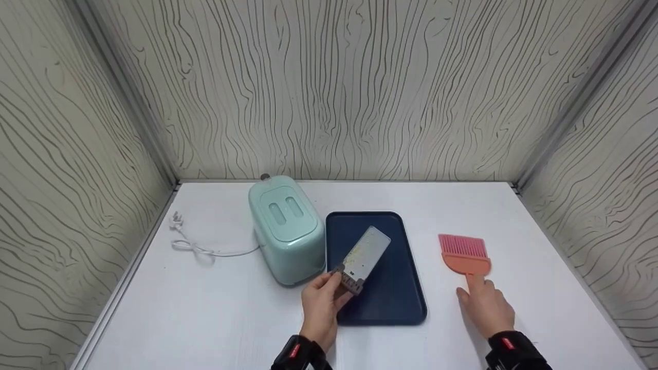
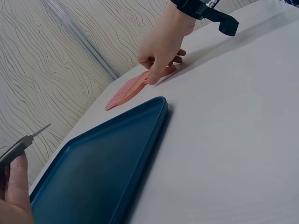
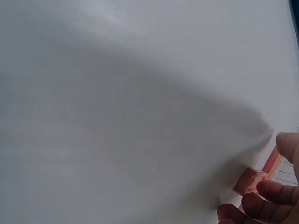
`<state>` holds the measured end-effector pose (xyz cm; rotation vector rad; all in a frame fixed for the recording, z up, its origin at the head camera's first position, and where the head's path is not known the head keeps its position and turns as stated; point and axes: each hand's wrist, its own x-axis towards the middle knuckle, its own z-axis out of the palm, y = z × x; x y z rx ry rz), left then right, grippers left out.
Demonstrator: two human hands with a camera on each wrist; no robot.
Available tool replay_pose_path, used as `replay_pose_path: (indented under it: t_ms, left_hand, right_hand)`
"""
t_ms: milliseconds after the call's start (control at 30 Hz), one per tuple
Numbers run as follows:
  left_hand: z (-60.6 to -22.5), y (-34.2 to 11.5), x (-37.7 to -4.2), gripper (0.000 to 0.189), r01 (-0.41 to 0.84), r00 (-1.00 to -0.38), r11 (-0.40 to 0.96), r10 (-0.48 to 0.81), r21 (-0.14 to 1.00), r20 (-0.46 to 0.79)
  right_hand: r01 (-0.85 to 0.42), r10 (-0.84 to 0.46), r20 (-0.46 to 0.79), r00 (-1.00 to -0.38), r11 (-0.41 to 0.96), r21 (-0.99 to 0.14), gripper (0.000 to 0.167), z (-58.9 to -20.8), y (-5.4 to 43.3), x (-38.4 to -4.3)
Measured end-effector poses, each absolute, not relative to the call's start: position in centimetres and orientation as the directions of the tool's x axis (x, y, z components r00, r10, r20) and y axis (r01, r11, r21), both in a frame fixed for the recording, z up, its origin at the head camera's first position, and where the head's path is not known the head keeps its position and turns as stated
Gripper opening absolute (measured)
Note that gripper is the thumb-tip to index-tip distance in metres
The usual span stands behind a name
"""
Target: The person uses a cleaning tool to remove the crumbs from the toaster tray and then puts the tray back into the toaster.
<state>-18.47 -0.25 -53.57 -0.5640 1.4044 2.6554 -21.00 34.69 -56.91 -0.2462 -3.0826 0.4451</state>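
Observation:
My left hand (image 1: 321, 303) pinches the dark grip end of a toaster crumb tray (image 1: 371, 249), a thin pale plate with yellow crumbs on it. It is tilted over the dark blue serving tray (image 1: 380, 308); the left wrist view shows the plate edge-on. A small brush (image 1: 467, 263) with pink bristles and an orange handle lies on the table at the right. Over its handle is my right hand (image 1: 488, 308), thumb spread apart from the loosely bent fingers. In the right wrist view the handle (image 3: 247, 181) shows between thumb and fingers.
A mint-green toaster (image 1: 288, 231) stands left of the blue tray, close against its edge. Its white cord (image 1: 221, 254) runs left to a plug (image 1: 176, 221). Wood-grain panels (image 1: 329, 92) enclose the white table (image 1: 205, 318) at the back and sides.

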Motion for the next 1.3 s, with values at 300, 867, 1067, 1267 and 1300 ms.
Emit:
replay_pose_path:
  t_ms: [300,867,1067,1267,1300]
  left_hand:
    - [-53.8,-0.1,-18.5,0.028,-0.237,-0.930,-0.582,-0.097,0.778,-0.356]
    - [-53.8,-0.2,-18.3,0.029,-0.241,-0.927,-0.573,-0.105,0.784,-0.361]
    - [-53.9,-0.2,-18.3,0.029,-0.239,-0.930,-0.574,-0.097,0.783,-0.355]
    - [-53.9,-0.2,-18.3,0.028,-0.249,-0.926,-0.574,-0.096,0.780,-0.366]
    - [-53.9,-0.2,-18.3,0.028,-0.250,-0.925,-0.575,-0.095,0.779,-0.367]
  right_hand:
    - [0.171,0.175,-0.014,-0.984,0.940,-0.295,0.025,-57.2,35.4,-20.5]
    - [0.279,0.278,-0.058,-0.959,0.881,-0.382,0.024,-57.2,36.0,-20.3]
    - [0.327,0.307,-0.115,-0.945,0.848,-0.417,0.023,-56.7,36.4,-20.2]
    - [0.394,0.327,-0.221,-0.919,0.777,-0.490,0.034,-55.7,36.9,-20.6]
    - [0.417,0.336,-0.247,-0.909,0.754,-0.508,0.038,-55.7,37.0,-20.7]
